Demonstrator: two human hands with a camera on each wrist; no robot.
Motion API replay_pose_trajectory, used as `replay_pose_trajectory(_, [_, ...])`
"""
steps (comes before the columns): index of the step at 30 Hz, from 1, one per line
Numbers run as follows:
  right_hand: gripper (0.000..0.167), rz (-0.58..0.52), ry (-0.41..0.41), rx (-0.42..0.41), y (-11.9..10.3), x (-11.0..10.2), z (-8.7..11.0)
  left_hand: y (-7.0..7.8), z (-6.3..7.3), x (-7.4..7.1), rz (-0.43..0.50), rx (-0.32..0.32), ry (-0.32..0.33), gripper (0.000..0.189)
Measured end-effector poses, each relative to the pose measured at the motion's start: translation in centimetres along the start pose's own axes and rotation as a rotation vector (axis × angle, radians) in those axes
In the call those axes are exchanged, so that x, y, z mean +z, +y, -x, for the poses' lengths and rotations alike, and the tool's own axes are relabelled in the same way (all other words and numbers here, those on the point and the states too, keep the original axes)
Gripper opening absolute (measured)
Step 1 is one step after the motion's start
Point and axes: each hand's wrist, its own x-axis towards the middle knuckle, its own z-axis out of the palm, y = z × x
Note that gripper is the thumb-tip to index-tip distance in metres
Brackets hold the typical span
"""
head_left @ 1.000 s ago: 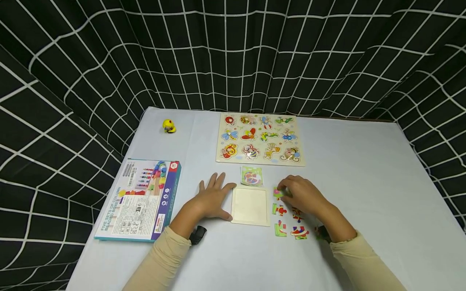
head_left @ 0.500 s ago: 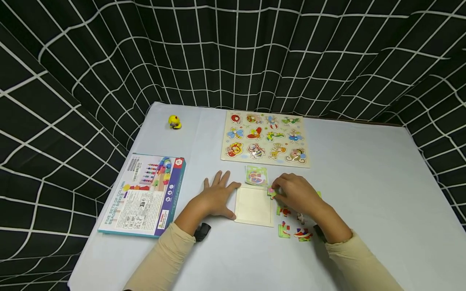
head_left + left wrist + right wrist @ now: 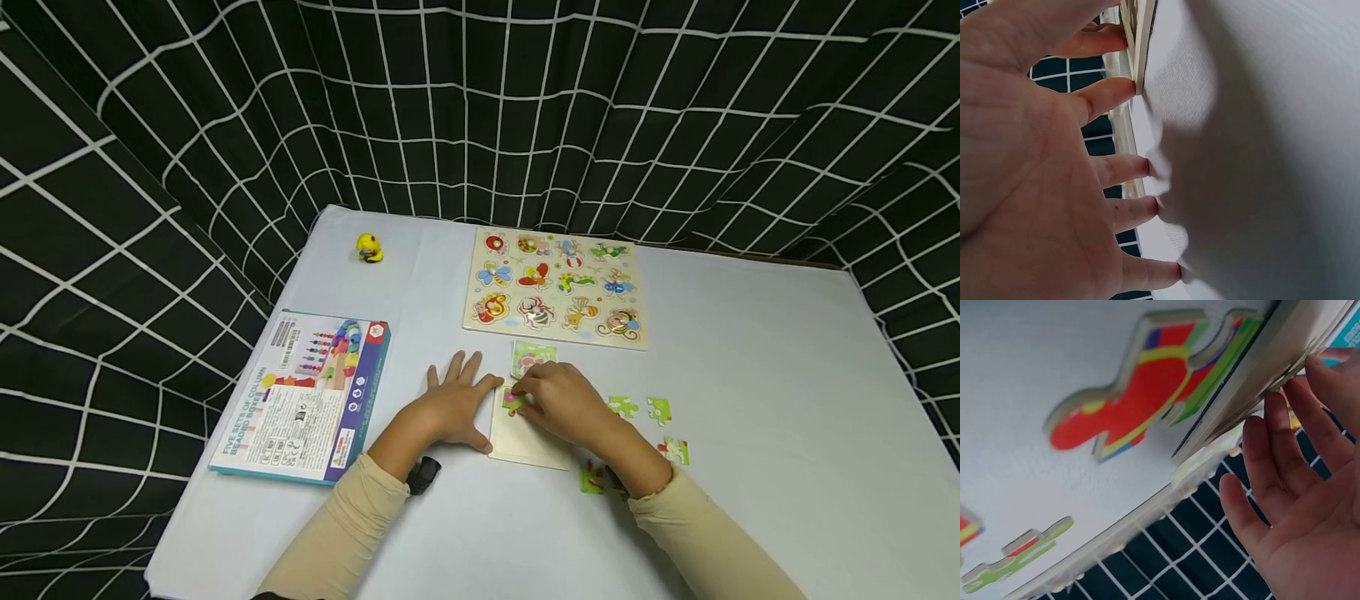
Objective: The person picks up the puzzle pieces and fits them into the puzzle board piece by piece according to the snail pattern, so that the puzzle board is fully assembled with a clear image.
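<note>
My left hand [image 3: 452, 412] lies on the table with fingers spread. Its thumb and index finger touch the left edge of a shallow square wooden puzzle tray [image 3: 528, 448]; the left wrist view shows those fingertips at the tray's edge [image 3: 1142, 53]. Over the tray's upper left corner, my right hand [image 3: 566, 404] pinches a green jigsaw piece [image 3: 512, 402] with a pink flower. Behind the tray lies a small picture card [image 3: 529, 350], partly covered by the right hand. In the right wrist view, the right hand's fingers [image 3: 1275, 447] reach the tray's far side.
Several loose jigsaw pieces [image 3: 660, 410] lie right of the tray, some hidden under the right forearm. An insect peg puzzle board [image 3: 557, 286] stands behind. On the left are a beaded-box toy carton [image 3: 300, 396] and a small yellow toy [image 3: 369, 248]. A black grid cloth surrounds the table.
My right hand has carried the flower jigsaw piece leftward from beside the tray to its upper left corner. The left hand stays at the tray's left edge; the head view has shifted slightly.
</note>
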Motion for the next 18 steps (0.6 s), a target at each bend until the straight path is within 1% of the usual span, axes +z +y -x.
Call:
replay_pose_trajectory(6, [0.022,0.026,-0.001,0.007,-0.23,0.06,-0.14,0.24,-0.07,-0.19,-0.015,-0.01,-0.01,0.095])
replay_pose_trajectory(18, [0.018,0.102,0.04,-0.018,-0.44,0.39,-0.16,0.24,-0.18,-0.14,-0.028,-0.015,-0.02,0.095])
